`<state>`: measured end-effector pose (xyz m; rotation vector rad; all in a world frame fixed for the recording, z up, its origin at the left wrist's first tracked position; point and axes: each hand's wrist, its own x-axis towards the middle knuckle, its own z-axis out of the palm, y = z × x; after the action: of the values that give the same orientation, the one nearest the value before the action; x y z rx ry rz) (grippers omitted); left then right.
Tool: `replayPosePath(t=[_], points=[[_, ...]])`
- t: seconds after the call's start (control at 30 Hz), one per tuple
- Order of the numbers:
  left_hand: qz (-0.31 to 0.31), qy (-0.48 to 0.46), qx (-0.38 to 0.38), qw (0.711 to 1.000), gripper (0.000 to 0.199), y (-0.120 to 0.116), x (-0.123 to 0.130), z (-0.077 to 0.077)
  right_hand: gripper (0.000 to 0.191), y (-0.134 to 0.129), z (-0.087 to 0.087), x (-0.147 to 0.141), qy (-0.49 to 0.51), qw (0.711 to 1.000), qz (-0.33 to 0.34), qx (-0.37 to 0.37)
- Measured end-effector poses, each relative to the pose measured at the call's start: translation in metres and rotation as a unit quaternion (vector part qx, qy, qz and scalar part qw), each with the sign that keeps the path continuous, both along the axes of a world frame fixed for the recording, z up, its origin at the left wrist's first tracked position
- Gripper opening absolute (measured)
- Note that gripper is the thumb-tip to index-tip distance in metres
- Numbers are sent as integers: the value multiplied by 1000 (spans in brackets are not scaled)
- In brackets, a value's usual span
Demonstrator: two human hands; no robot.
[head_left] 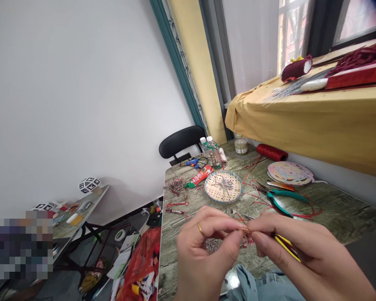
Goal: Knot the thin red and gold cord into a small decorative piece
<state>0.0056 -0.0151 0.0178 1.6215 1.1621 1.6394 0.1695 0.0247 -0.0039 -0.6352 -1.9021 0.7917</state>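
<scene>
Above the near part of the wood-look table, my left hand pinches a small, thin reddish strand between thumb and forefinger; a gold ring is on one finger. My right hand pinches the same strand from the other side, fingertips almost touching. Tucked in the right palm is a slim tool with yellow handles, and a pointed metal tip shows beyond the knuckles; its kind is hidden. Beneath the hands, partly covered, lies a heap of small silvery and red pieces.
A round woven tray holds twisted wires. Teal-handled pliers, an orange cutter, red cord, a red spool and a pastel mat lie right. Plastic bottles stand behind. A yellow-draped ledge overhangs at right.
</scene>
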Motion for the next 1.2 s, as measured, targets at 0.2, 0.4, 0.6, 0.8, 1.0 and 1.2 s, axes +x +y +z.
replayPosePath(t=[0.2,0.4,0.6,0.8,1.0,1.2], points=[[28,-66,-68,995,32,-4,7,1,35,6,4,0,18,973,72,-216],[31,-66,-92,993,25,-6,11,1,37,13,4,1,89,898,184,-389],[22,-52,-78,995,26,-6,8,0,13,14,-2,-1,143,849,232,-454],[-20,-10,-77,997,26,-3,1,-3,11,10,5,-1,54,900,155,-403],[-112,-49,-106,987,34,-3,-7,-5,11,16,0,2,11,937,122,-326],[-120,-80,-148,978,30,-4,-6,-3,23,21,3,4,33,863,259,-432]])
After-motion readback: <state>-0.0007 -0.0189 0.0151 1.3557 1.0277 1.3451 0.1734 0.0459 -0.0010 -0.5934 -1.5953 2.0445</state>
